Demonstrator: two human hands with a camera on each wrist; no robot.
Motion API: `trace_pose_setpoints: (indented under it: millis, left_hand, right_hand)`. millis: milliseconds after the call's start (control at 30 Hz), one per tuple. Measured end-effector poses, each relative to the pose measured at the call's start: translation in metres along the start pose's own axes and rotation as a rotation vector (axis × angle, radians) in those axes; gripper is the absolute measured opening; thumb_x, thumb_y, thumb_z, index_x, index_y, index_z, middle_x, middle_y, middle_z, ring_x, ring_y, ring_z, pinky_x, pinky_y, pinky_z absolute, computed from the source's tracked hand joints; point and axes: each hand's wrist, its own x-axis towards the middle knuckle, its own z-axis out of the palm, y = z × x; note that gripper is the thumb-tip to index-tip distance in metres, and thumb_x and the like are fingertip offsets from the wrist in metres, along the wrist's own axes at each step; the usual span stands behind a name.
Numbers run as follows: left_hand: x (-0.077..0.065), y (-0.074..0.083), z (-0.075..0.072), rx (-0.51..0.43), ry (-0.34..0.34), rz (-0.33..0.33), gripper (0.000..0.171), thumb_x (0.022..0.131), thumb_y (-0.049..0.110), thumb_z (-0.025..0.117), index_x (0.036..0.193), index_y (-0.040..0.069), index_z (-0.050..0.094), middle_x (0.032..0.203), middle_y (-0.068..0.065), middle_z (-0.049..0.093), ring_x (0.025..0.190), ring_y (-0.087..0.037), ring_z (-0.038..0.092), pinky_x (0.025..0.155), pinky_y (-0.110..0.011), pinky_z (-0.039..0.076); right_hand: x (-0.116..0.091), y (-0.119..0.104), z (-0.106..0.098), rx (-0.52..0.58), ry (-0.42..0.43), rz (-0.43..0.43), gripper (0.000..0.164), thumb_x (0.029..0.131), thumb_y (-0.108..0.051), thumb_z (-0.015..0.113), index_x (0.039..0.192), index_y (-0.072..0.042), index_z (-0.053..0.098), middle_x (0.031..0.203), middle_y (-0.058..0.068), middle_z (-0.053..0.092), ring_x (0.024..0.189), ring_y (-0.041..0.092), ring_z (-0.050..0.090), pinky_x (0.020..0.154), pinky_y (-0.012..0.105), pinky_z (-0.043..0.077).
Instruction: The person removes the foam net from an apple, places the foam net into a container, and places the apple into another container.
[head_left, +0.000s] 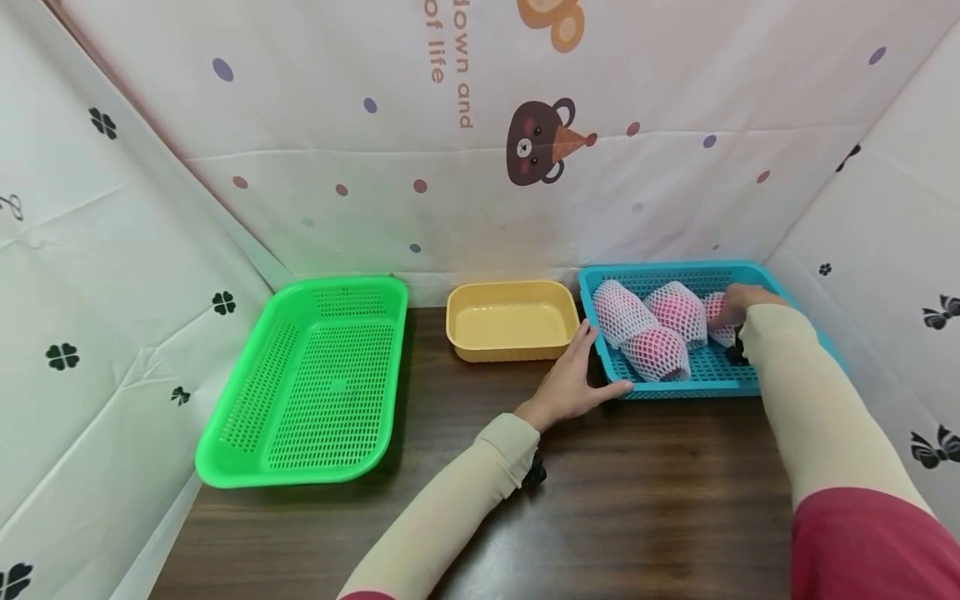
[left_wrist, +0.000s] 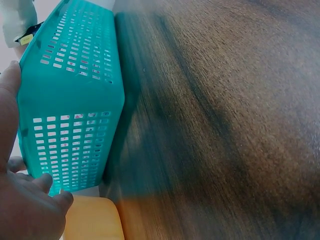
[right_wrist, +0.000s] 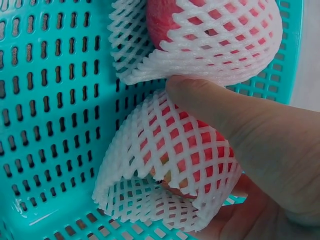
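In the blue basket (head_left: pixel 690 390) at the right, my right hand (head_left: pixel 738 302) grips an apple (right_wrist: pixel 192 150), red and wrapped in a white foam net. Its thumb lies along the upper side of the net, and the fingers curl behind, partly hidden. Beside it sits another netted fruit (right_wrist: pixel 225 40), close above my thumb in the right wrist view. More netted red fruit (head_left: pixel 655 350) lies in the left part of the basket. With fingers spread, my left hand (head_left: pixel 567 383) touches the basket's front left corner, thumb at the front rim and fingers along the left side.
Left of the basket stands a shallow yellow tub (head_left: pixel 513 350), close to my left fingertips. A larger green basket (head_left: pixel 337 477) sits farther left. All stand on a dark wooden table (head_left: pixel 645 492) with printed cloth (head_left: pixel 495 225) behind and at both sides.
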Motion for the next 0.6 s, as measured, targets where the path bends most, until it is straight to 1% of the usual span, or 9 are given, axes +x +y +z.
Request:
trace_pose_setpoints:
  millis: [100, 233, 400, 500, 600]
  left_hand:
    - [-0.0005, -0.0001, 0.0011, -0.004, -0.002, 0.002, 0.104, 0.091, 0.063, 0.067, 0.166, 0.014, 0.014, 0.173, 0.002, -0.001, 0.156, -0.017, 0.017, 0.117, -0.046, 0.035]
    - [-0.0007, 0.0001, 0.0007, -0.001, -0.001, 0.000, 0.104, 0.091, 0.063, 0.067, 0.166, 0.014, 0.014, 0.173, 0.002, -0.001, 0.156, -0.017, 0.017, 0.117, -0.046, 0.035]
    - [0.0000, 0.0015, -0.0018, 0.037, -0.003, -0.005, 0.104, 0.090, 0.064, 0.067, 0.165, 0.012, 0.017, 0.173, 0.002, 0.001, 0.156, -0.016, 0.017, 0.118, -0.044, 0.034]
    - [0.0003, 0.0024, -0.0029, 0.056, -0.010, -0.008, 0.104, 0.090, 0.065, 0.066, 0.165, 0.012, 0.017, 0.173, 0.001, 0.001, 0.156, -0.016, 0.016, 0.119, -0.043, 0.033]
    - [0.0004, 0.0027, -0.0034, 0.065, -0.012, -0.012, 0.104, 0.090, 0.067, 0.066, 0.165, 0.013, 0.018, 0.173, 0.002, 0.001, 0.156, -0.015, 0.015, 0.119, -0.043, 0.033]
  right_hand:
    - [-0.0005, 0.0021, 0.0014, 0.004, 0.008, 0.001, 0.087, 0.085, -0.048, 0.080, 0.128, 0.020, 0.046, 0.117, 0.044, 0.053, 0.094, 0.048, 0.059, 0.068, 0.056, 0.057]
    - [-0.0004, 0.0053, 0.0022, 0.001, 0.026, -0.020, 0.092, 0.083, -0.049, 0.081, 0.129, 0.022, 0.045, 0.122, 0.046, 0.051, 0.099, 0.051, 0.059, 0.070, 0.058, 0.056]
    - [-0.0010, 0.0088, 0.0036, -0.001, 0.046, -0.049, 0.092, 0.083, -0.052, 0.079, 0.124, 0.023, 0.046, 0.117, 0.045, 0.053, 0.098, 0.050, 0.059, 0.073, 0.058, 0.056]
    - [-0.0033, 0.0103, 0.0041, -0.008, 0.055, -0.060, 0.092, 0.083, -0.053, 0.079, 0.122, 0.023, 0.044, 0.115, 0.044, 0.053, 0.097, 0.050, 0.058, 0.076, 0.059, 0.055]
    - [-0.0071, 0.0102, 0.0036, -0.008, 0.064, -0.068, 0.093, 0.083, -0.052, 0.079, 0.123, 0.024, 0.040, 0.116, 0.045, 0.050, 0.099, 0.052, 0.055, 0.079, 0.061, 0.054]
